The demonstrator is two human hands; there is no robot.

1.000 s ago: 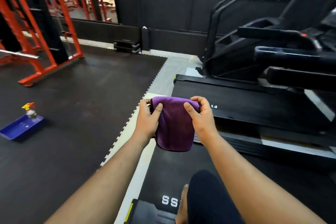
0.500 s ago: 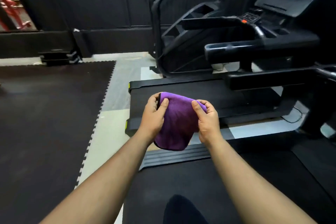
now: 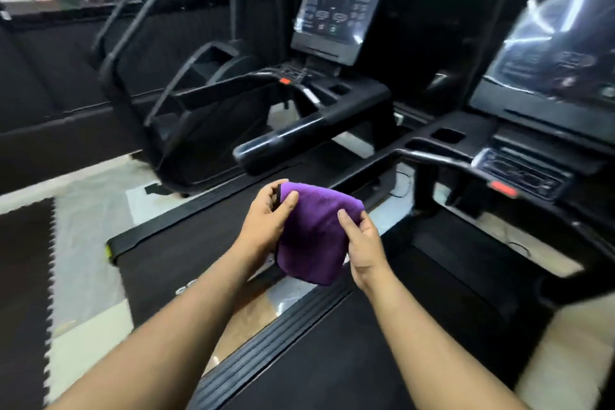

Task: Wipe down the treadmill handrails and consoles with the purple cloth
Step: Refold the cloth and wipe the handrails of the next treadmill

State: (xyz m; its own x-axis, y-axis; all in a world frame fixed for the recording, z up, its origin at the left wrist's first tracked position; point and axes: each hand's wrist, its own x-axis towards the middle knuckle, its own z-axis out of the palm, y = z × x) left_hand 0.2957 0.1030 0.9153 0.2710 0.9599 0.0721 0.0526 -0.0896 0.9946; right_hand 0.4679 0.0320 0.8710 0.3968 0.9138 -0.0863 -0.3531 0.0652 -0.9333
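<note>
both hands are holding the purple cloth (image 3: 314, 236) folded between them in front of the chest, the left hand (image 3: 266, 226) pinching its upper left edge, the right hand (image 3: 361, 243) gripping its right side. nothing is being wiped yet. the nearest handrail (image 3: 299, 136) is lying ahead and above the cloth, its long axis running away to the upper right toward the console (image 3: 336, 15); the right hand is sitting slightly nearer it.

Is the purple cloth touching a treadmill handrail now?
No, both hands hold the purple cloth in the air, short of the nearest handrail.
</note>
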